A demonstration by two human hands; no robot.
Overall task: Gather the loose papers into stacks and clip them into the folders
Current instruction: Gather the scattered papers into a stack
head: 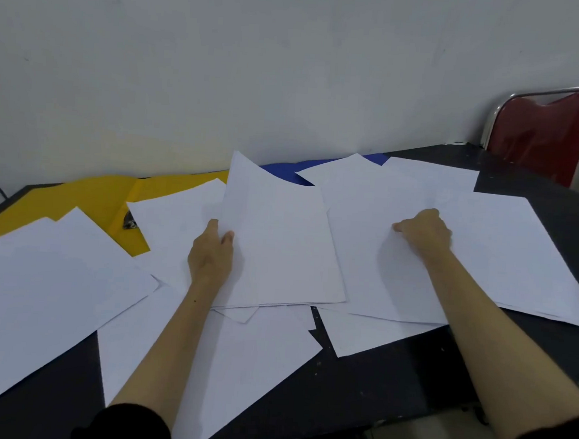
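Observation:
Loose white sheets lie scattered over a dark table (389,388). My left hand (210,253) grips the left edge of a small stack of papers (276,242), thumb on top, its far corner lifted. My right hand (424,232) pinches a sheet (372,278) lying to the right, fingers curled on the paper. A yellow folder (89,203) lies open at the back left with a metal clip (129,221) showing. A blue folder (284,171) at the back is mostly covered by papers.
A grey wall runs right behind the table. A red chair with a metal frame (541,133) stands at the back right. More sheets lie at the left (40,289), at the front (238,369) and at the right (516,260).

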